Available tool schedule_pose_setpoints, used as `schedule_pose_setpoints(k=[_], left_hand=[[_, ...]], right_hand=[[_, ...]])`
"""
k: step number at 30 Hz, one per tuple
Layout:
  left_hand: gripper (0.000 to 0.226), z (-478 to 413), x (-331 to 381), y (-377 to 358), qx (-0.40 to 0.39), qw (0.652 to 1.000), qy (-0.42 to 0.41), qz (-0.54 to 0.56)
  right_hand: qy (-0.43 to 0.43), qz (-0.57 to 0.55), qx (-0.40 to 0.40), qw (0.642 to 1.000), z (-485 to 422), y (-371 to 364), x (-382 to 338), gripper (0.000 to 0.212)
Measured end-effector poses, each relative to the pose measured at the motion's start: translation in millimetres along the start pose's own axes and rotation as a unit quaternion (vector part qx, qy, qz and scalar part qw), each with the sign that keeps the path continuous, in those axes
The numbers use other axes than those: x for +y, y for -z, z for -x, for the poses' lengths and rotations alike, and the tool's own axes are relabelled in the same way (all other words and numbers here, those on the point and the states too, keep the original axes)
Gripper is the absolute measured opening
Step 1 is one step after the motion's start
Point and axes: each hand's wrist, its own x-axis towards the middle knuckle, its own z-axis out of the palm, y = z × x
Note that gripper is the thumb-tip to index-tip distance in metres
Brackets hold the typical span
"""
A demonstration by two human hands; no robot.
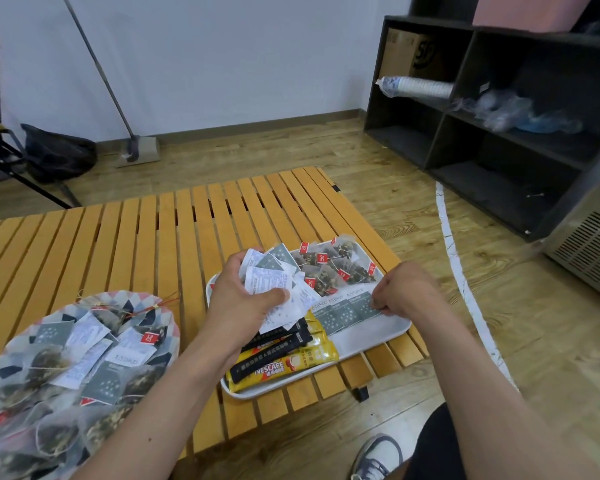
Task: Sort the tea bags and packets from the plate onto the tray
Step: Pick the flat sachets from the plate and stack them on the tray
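Observation:
My left hand (243, 299) grips a fanned bundle of white and grey-green packets (274, 278) above the white tray (378, 337). My right hand (400, 292) pinches the rightmost grey-green packet (366, 304) of a row lying on the tray. Mesh tea bags with red tags (329, 265) fill the tray's far end. Black and yellow coffee sticks (284, 355) lie at its near end. The patterned plate (160, 308) at the lower left holds several more tea bags and packets (84, 355).
Tray and plate sit on a low slatted wooden table (153, 230). A dark shelf unit (499, 116) stands at the right, a mop (132, 147) leans on the far wall, and a black bag (56, 154) lies at the left. My shoe (378, 455) is below the table edge.

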Motion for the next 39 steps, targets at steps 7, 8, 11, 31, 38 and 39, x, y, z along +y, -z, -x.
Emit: schedule_pose_setpoints(k=[7,8,11,31,38,39], left_hand=[[0.069,-0.4,0.2,0.3,-0.001,1.0,0.002,0.004],[0.069,-0.5,0.0,0.5,-0.003,1.0,0.003,0.005],[0.069,-0.8,-0.2,1.0,-0.01,1.0,0.003,0.012],[0.064,-11.4,1.8,11.7,0.032,0.998,-0.007,0.061],[0.066,-11.1,0.7,10.9,0.032,0.997,-0.008,0.065],[0.066,-11.1,0.7,11.0,0.034,0.997,-0.009,0.063]], right_hand=[[0.017,0.01,-0.012,1.0,14.4,6.2,-8.9,0.031],[0.025,0.017,0.002,1.0,20.3,10.9,-8.8,0.027],[0.104,-0.062,0.028,0.992,43.4,23.8,-10.0,0.013],[0.15,-0.419,-0.228,0.866,73.6,39.3,-21.8,0.017],[0.179,-0.387,-0.211,0.88,77.3,34.1,-26.5,0.026],[0.175,-0.383,-0.199,0.885,77.0,33.5,-26.4,0.022]])
